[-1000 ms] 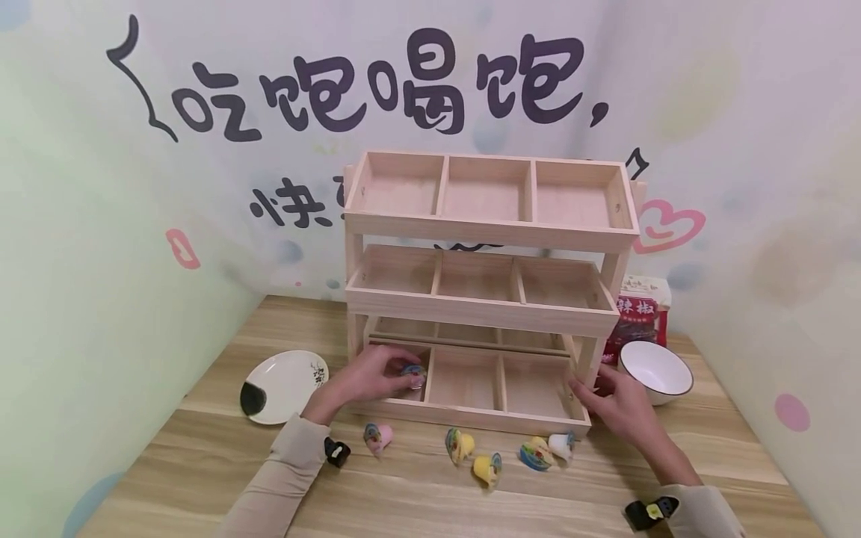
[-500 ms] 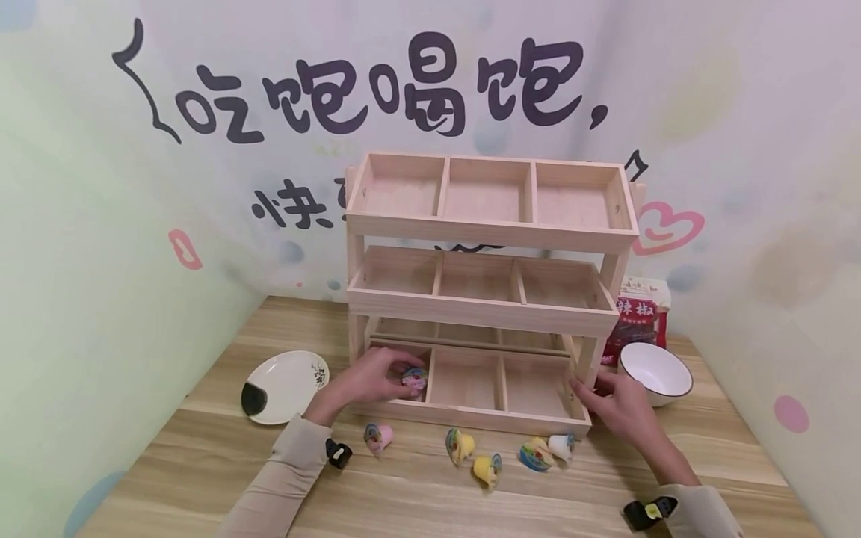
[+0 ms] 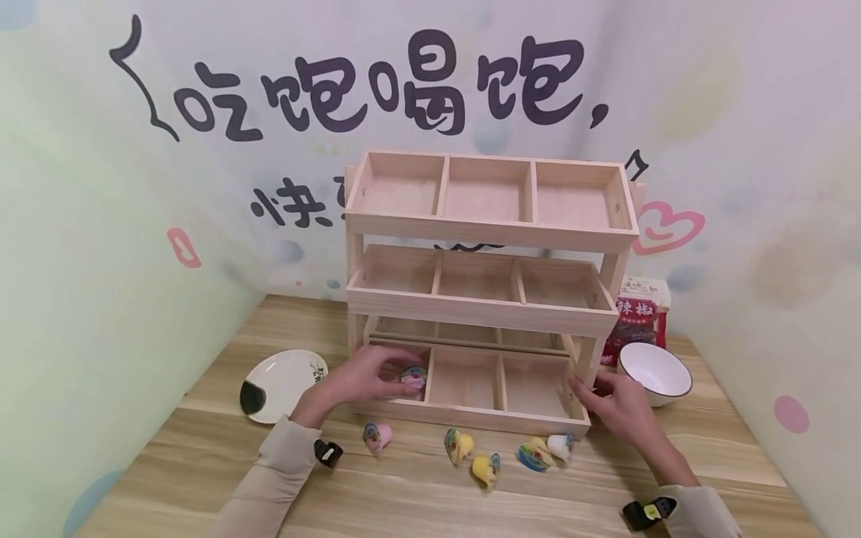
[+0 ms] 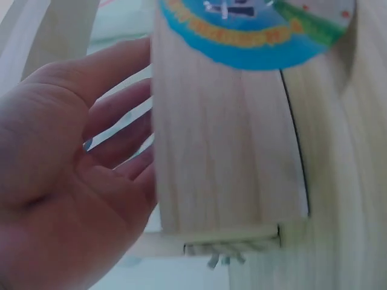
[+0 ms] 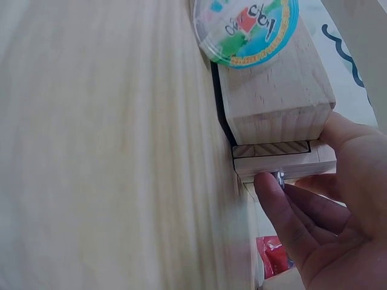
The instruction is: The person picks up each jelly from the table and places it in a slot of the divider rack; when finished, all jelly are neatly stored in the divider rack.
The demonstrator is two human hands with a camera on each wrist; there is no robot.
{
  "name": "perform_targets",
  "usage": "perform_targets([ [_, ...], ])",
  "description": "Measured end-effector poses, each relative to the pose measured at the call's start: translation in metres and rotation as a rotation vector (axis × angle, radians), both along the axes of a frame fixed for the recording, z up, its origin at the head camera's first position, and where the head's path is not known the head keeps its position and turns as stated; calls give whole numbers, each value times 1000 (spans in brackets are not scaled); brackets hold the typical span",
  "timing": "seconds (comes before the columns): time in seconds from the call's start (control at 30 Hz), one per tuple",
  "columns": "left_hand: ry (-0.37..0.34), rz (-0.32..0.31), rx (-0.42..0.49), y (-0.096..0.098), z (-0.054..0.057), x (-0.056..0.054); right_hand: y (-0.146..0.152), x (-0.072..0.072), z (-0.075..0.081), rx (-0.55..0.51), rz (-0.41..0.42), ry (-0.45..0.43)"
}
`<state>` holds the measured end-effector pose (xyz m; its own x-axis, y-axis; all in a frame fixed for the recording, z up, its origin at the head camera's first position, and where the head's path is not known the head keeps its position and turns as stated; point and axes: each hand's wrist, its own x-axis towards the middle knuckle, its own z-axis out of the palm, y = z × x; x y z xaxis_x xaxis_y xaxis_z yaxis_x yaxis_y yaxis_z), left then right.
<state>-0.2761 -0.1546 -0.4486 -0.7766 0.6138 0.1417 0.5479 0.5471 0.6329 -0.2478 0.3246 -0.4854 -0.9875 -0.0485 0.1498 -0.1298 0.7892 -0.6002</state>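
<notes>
My left hand (image 3: pixel 359 377) reaches into the bottom left compartment of a three-tier wooden shelf (image 3: pixel 491 232). Its thumb and fingers are spread around a jelly cup (image 3: pixel 413 377) with a printed blue lid; a gap shows between palm and cup. In the left wrist view the fingertips are hidden behind the bottom tray's wooden front (image 4: pixel 224 151). My right hand (image 3: pixel 619 403) grips the shelf's lower right side. By the right wrist view, thumb and fingers sit around the wooden end, close to a metal screw (image 5: pixel 279 178).
Before the shelf lie a pink jelly cup (image 3: pixel 378 437), yellow jelly cups (image 3: pixel 460 446) and a white jelly cup (image 3: pixel 561 446). A white plate (image 3: pixel 289 385) is at left. On the right are a white bowl (image 3: pixel 655 370) and a red food packet (image 3: pixel 635 321).
My left hand's wrist has shifted slightly left, and its fingers have loosened from the jelly cup, which stays in the compartment. The right hand keeps its place.
</notes>
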Motion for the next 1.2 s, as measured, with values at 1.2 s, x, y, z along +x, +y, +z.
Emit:
perform_targets([
  [1.2,112,-142,-106,-35,-24,71,0,1,-1,-18,-10,-13],
])
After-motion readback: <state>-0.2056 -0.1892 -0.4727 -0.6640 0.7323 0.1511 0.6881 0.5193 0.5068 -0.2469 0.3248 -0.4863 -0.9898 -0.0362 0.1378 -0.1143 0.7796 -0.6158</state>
